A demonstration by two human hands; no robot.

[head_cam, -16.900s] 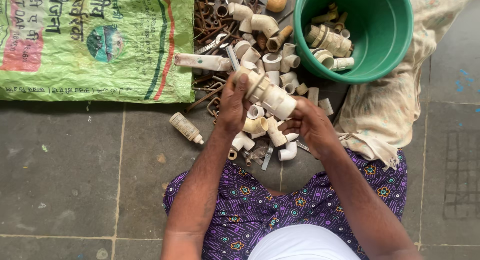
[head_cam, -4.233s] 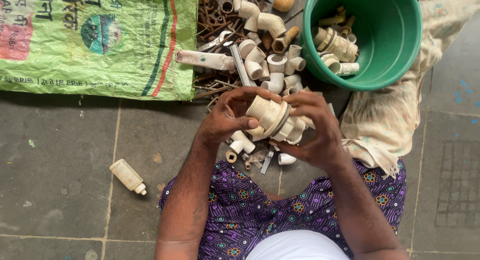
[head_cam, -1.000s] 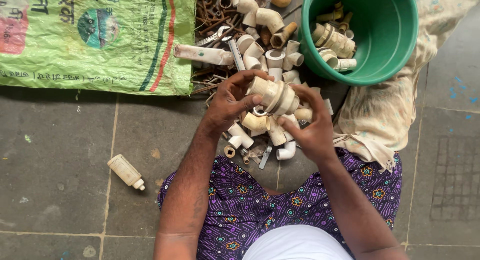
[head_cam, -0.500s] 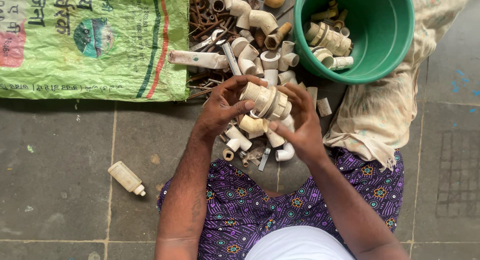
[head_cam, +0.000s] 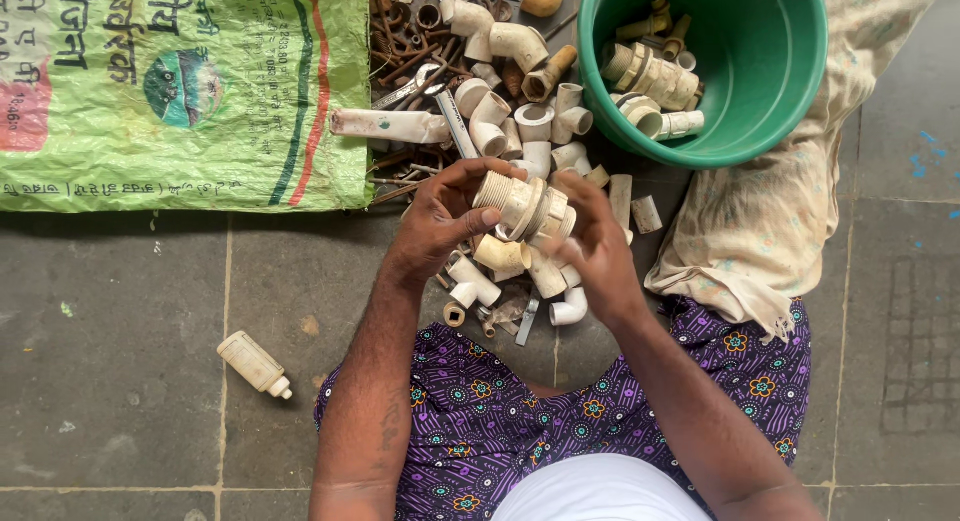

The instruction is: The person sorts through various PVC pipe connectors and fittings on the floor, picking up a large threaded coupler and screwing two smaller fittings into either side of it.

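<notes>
Evidently the step in hand is working a cream threaded pipe fitting (head_cam: 525,209), held above the near edge of the fittings pile (head_cam: 510,121). The left hand (head_cam: 440,221) pinches its ribbed left end; the right hand (head_cam: 595,246) wraps its right end. Judging by the grip, the next move calls for opposite twists with 2 firm holds. The right palm hides the fitting's right part, so whether it is 1 piece or 2 joined is unclear. The green tub (head_cam: 770,91) is cut off at the far edge.

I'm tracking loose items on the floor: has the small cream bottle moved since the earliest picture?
Yes. The small cream bottle now lies farther from the pile of pipe fittings, out to the person's left on the grey floor tiles.
</notes>
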